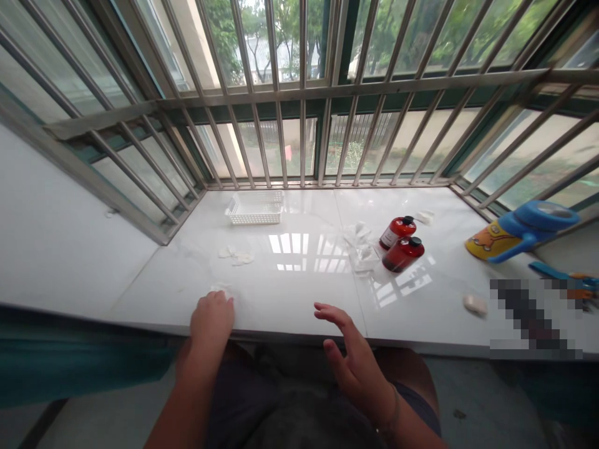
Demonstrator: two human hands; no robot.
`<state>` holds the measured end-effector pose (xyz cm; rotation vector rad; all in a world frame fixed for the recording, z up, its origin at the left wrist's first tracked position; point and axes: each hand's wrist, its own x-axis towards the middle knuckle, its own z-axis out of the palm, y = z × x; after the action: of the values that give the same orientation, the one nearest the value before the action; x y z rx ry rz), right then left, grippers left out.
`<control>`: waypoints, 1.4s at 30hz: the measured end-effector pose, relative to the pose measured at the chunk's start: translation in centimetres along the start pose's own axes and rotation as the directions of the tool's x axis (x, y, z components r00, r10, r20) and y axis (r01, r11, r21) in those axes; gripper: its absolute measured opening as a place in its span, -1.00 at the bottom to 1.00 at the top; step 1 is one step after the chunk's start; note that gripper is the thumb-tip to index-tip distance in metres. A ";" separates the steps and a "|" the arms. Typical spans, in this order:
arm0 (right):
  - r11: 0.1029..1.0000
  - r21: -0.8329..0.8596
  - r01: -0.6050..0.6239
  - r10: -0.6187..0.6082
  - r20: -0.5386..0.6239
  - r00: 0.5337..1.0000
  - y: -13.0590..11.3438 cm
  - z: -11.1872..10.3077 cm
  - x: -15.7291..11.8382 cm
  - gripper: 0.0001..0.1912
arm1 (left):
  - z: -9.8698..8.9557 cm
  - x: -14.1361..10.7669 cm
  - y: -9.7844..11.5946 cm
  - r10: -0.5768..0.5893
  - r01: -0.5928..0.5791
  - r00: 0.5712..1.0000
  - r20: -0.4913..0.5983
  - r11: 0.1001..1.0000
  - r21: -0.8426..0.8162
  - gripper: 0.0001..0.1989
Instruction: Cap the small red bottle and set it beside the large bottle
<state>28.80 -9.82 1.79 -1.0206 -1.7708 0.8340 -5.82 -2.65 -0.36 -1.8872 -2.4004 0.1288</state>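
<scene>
My left hand (213, 318) rests at the front left of the white ledge, its fingers bent down over a white tissue-like piece (222, 289) that shows just past the fingertips. What the fingers hold, if anything, is hidden. My right hand (349, 355) is raised over the ledge's front edge, with thumb and fingers apart and nothing in it. Beyond my left hand lie flat whitish pieces (236, 254). Crumpled clear-white packaging (364, 249) lies farther off, beside two red bottles with black caps (403, 254).
A white perforated basket (255, 218) stands at the back left of the ledge (299, 299). On the right are a blue and yellow bottle (500, 240), a beige lump (475, 305), a blue-orange item (575, 284) and a pixelated patch. Barred windows enclose the back.
</scene>
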 end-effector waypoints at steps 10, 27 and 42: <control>0.999 0.018 -0.050 0.048 0.082 0.995 1.8 1.0 -3.2 -0.77 | 2.5 1.1 2.6 0.144 -0.165 0.980 -0.137 0.974 -0.157 -0.72; 0.810 -0.586 0.027 0.088 0.167 0.982 6.4 2.7 0.0 -0.46 | 2.6 -2.3 10.0 0.565 -0.714 0.699 -0.437 0.522 -0.467 -0.79; 0.504 -0.821 -0.269 0.279 -0.140 0.950 11.8 -7.9 -4.9 -0.51 | 7.6 0.5 -2.3 -0.024 -0.232 0.815 -0.580 0.902 -0.364 -0.60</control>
<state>40.71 -8.25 -7.22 -1.9719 -2.0755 0.0805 -9.02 -2.83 -7.67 -1.8442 -1.9932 -0.8985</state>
